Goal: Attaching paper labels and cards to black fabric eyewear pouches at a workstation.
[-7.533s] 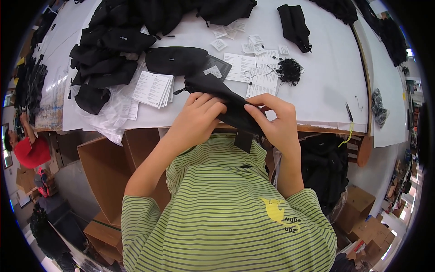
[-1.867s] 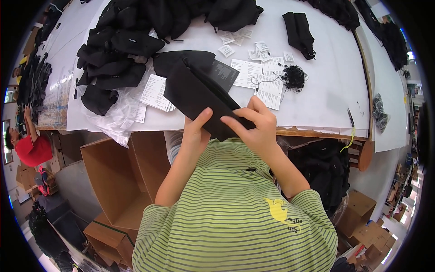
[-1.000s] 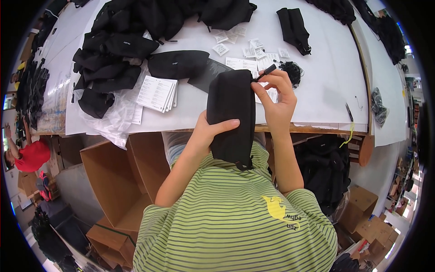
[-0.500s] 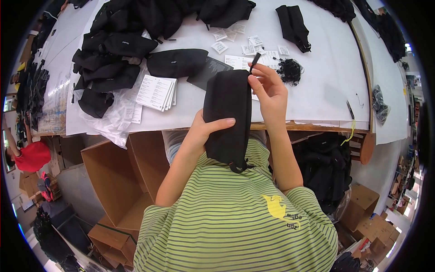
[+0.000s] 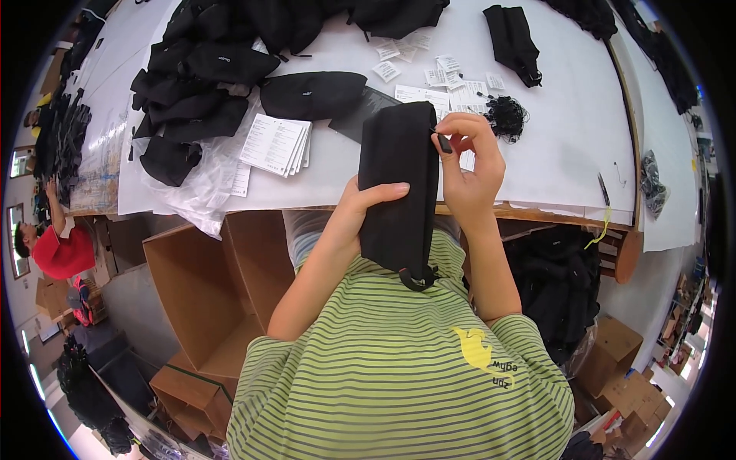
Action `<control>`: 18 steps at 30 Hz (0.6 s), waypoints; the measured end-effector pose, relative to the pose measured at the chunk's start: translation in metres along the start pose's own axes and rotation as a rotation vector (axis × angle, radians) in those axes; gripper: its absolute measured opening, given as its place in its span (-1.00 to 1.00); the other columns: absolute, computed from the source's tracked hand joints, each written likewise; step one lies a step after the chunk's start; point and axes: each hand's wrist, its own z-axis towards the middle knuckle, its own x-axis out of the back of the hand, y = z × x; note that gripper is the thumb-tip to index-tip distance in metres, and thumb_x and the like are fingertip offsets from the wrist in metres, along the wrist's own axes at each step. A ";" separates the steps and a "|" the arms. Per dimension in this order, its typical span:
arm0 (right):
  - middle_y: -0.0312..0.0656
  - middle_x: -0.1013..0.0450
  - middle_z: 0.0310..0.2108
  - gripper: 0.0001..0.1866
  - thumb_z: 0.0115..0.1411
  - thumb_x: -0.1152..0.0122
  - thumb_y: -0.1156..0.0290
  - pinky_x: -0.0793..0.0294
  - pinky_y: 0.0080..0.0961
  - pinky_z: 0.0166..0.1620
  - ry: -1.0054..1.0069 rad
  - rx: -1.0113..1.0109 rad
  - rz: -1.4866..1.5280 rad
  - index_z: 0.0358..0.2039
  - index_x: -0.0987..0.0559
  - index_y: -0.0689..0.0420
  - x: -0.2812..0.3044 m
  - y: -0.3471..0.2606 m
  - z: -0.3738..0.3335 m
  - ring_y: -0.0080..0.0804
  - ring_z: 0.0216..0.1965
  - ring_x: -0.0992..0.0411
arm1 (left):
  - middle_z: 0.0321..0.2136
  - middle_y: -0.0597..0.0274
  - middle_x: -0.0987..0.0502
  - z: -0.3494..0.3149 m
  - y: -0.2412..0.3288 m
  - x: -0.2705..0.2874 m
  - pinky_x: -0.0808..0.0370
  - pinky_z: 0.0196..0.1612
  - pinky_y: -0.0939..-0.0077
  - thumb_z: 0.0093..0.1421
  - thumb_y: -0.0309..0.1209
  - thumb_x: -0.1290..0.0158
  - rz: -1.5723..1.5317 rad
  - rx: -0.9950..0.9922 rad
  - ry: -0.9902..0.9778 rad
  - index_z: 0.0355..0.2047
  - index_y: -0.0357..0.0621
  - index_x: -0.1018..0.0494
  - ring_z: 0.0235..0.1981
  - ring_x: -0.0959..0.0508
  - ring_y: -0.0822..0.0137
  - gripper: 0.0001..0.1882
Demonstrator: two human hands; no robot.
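Observation:
A black zippered pouch [image 5: 397, 218] is held upright over the table's front edge, its small loop at the lower end. My left hand [image 5: 354, 215] is wrapped round its left side, thumb across the front and the other fingers hidden behind. At the upper right corner my right hand [image 5: 474, 172] pinches a short black zipper pull [image 5: 444, 143] between thumb and fingertips. Behind the pouch lie a dark flat sheet [image 5: 351, 119] and another black pouch [image 5: 310, 95].
Black pouches [image 5: 230, 64] are heaped at the back left. White printed cards [image 5: 272, 144] are stacked near a plastic bag [image 5: 195, 199]. Small white packets [image 5: 387, 71] and a tangle of black cords [image 5: 507, 118] lie farther back. A cardboard box [image 5: 195, 284] stands below the table.
The zipper pull has swung from pointing up and away to hanging down beside the pouch. My right hand has turned and bent its fingers around it. The view has shifted slightly.

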 end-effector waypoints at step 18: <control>-0.21 -0.45 -0.36 -0.82 0.02 -0.20 0.72 -0.32 -0.70 -0.36 -0.664 -0.343 0.475 -0.35 -0.48 0.23 0.010 -0.052 -0.019 -0.54 -0.40 -0.38 | -0.48 0.00 -0.51 0.021 0.013 0.051 -0.59 -0.49 0.42 0.23 -0.27 0.03 -0.537 0.081 -0.016 -0.26 -0.30 -0.45 -0.57 -0.55 0.22 -0.71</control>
